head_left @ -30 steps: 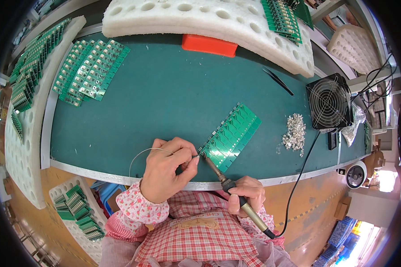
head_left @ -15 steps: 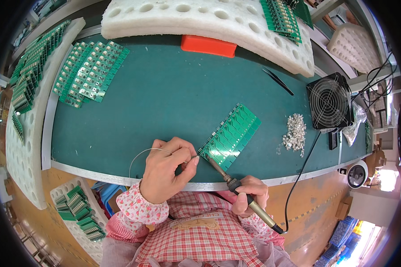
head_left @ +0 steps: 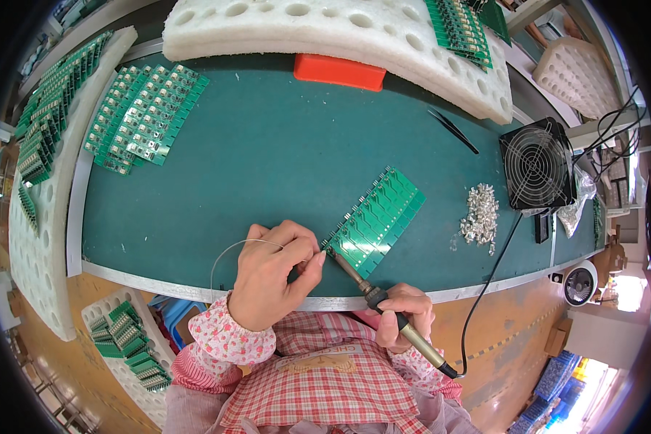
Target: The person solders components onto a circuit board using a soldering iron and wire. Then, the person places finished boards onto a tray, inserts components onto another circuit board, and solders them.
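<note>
Green board [head_left: 376, 220] lies tilted on the mat [head_left: 267, 159], just right of the left hand [head_left: 271, 275], whose fingers pinch thin solder wire [head_left: 228, 253] toward its lower corner. The right hand [head_left: 405, 315], below it, grips an iron [head_left: 383, 307] with its tip at that corner.

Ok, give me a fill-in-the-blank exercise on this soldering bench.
1. The right hand grips a soldering ____ by its handle.
2. The left hand pinches thin solder wire beside the ____ circuit board panel.
3. The pile of small metal parts lies just left of the black ____.
4. The orange box sits against the white ____ tray.

Missing words: iron; green; fan; foam
</note>
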{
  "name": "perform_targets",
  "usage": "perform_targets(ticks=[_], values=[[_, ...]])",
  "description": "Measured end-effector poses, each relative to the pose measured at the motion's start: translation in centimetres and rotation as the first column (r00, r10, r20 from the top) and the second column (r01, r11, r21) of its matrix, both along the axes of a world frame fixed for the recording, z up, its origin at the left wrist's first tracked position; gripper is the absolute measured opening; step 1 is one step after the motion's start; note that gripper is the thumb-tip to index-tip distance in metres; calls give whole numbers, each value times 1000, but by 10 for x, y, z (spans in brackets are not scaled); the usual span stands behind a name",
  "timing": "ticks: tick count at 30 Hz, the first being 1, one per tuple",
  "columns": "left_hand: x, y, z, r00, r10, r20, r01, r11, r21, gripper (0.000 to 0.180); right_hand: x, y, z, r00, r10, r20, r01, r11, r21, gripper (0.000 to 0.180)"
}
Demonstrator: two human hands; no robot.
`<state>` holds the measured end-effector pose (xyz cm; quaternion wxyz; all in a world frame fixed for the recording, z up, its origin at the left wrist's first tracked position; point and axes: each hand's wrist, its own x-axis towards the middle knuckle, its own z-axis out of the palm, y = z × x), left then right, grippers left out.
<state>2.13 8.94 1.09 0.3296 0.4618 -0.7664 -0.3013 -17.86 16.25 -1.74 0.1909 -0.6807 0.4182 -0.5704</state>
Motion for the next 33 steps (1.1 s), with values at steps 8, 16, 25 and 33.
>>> perform_targets(ticks=[8, 16, 25, 33], values=[[-1, -1, 3, 1000, -15, 5, 15, 1000, -15, 17, 0, 1, 2, 1000, 3, -3, -3, 1000, 21, 15], [-1, 0, 1, 1000, -8, 3, 8, 1000, 4, 13, 0, 0, 3, 1000, 12, -3, -12, 1000, 16, 14], [0, -1, 2, 1000, -5, -10, 5, 999, 36, 12, -2, 3, -5, 996, -43, 77, 46, 999, -26, 14], [-2, -1, 1, 1000, -9, 23, 9, 1000, -10, 14, 1, 1, -1, 999, -30, 42, 29, 999, 35, 14]])
